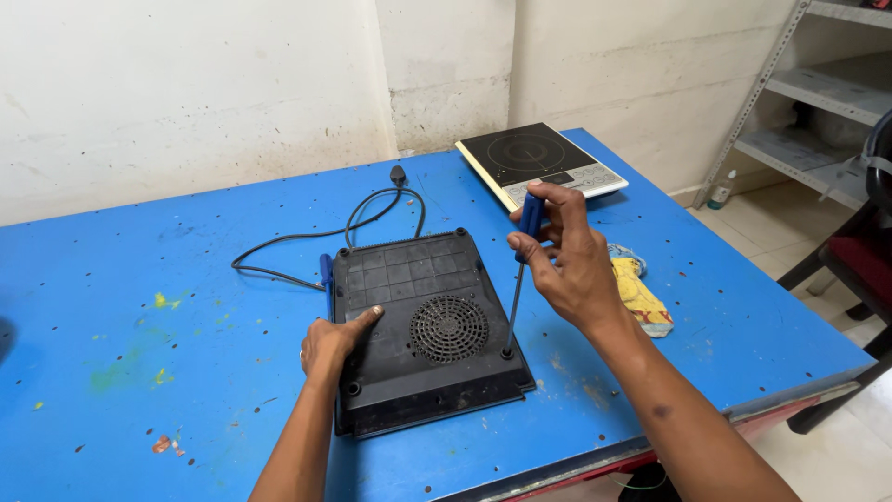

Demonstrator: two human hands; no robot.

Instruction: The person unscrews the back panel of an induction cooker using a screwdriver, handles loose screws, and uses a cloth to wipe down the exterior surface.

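Centrally, a black plastic cooktop base with a round fan grille [423,325] is shown underside up on the blue table [139,353]. It is steadied by the left hand [333,342], fingers pressed flat. A blue-handled screwdriver [520,270] is pinched upright by the right hand [567,265], its tip apparently seated below the fingers.

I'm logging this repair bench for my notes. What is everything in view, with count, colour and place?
Upturned cooktop base: 1, black, table centre, fan grille up.
Power cord: 1, black, behind the base.
Screwdriver: 1, blue handle, upright, tip at the base's right corner.
Second cooktop: 1, black and white, far table edge.
Cloth: 1, yellow, right of the base.
Table: 1, blue.
Shelving: 1, grey, right.
Bottle: 1, on the floor.
Left hand: on the base.
Right hand: gripping the screwdriver.
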